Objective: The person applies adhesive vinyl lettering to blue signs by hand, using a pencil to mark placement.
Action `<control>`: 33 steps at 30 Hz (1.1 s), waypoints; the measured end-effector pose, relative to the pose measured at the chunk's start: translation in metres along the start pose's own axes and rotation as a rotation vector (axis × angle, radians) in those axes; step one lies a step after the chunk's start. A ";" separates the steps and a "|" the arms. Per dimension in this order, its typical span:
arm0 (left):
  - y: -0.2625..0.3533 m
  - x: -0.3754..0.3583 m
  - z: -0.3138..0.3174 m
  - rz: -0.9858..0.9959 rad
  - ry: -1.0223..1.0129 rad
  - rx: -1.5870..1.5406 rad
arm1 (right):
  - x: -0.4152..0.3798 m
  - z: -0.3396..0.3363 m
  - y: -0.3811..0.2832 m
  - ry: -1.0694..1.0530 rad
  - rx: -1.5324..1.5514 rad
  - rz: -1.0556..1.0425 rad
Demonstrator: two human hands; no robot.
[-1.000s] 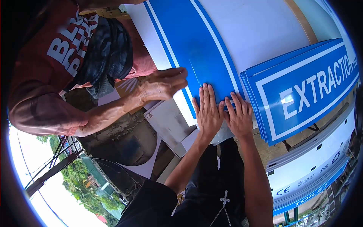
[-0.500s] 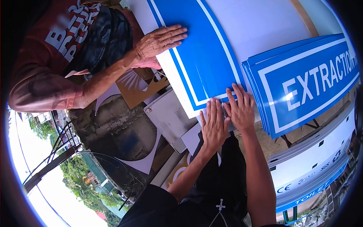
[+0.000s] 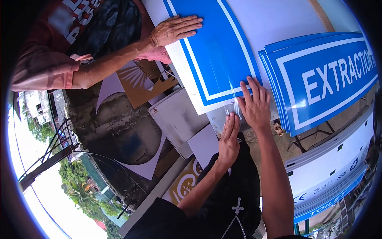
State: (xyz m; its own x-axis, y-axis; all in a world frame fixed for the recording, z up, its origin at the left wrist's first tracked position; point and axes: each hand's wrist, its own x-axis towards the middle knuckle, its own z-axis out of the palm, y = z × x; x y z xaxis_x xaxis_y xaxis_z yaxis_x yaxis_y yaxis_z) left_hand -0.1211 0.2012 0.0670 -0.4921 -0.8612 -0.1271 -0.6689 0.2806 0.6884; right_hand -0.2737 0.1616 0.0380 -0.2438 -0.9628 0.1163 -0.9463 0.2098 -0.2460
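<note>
A blue sign sheet (image 3: 219,51) with a white border line lies on a white board, its lower end towards me. My right hand (image 3: 256,105) rests flat on its lower right corner, fingers apart. Just below the lower edge, my left hand (image 3: 229,141) has its fingers pressed together at the end of a narrow, clear, shiny strip (image 3: 234,104), which runs up onto the blue surface. Its thumb is mostly hidden. Another person's hand (image 3: 177,30) presses flat on the sheet's left edge.
Stacked blue EXTRACTION signs (image 3: 326,79) lie to the right. Below them are white packs (image 3: 318,175) and a blue TOILET sign (image 3: 328,205). Cut brown and white sheets (image 3: 145,87) and a pale panel (image 3: 179,119) are at the left, over a rough dark surface.
My left hand has moved down off the sheet's lower edge, its fingers now together, and the clear strip shows above it. My right hand stays at the corner. The other person's hand remains flat.
</note>
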 end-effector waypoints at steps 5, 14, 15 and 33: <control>-0.002 -0.026 0.001 -0.027 0.000 -0.003 | 0.000 0.000 -0.003 0.039 0.020 -0.011; 0.010 -0.085 0.015 -0.090 -0.003 -0.081 | 0.000 0.002 -0.004 0.086 -0.039 -0.060; 0.010 -0.092 0.015 -0.086 -0.002 -0.071 | -0.001 0.003 -0.004 0.083 -0.045 -0.060; -0.045 -0.328 -0.081 -0.633 0.018 -0.161 | -0.003 0.000 -0.006 0.074 -0.034 -0.069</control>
State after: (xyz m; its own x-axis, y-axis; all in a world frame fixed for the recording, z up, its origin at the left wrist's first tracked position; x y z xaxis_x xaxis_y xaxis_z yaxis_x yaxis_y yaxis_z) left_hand 0.1151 0.4368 0.1353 -0.0206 -0.8465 -0.5320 -0.7342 -0.3484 0.5828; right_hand -0.2679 0.1630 0.0392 -0.1912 -0.9604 0.2027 -0.9677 0.1499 -0.2027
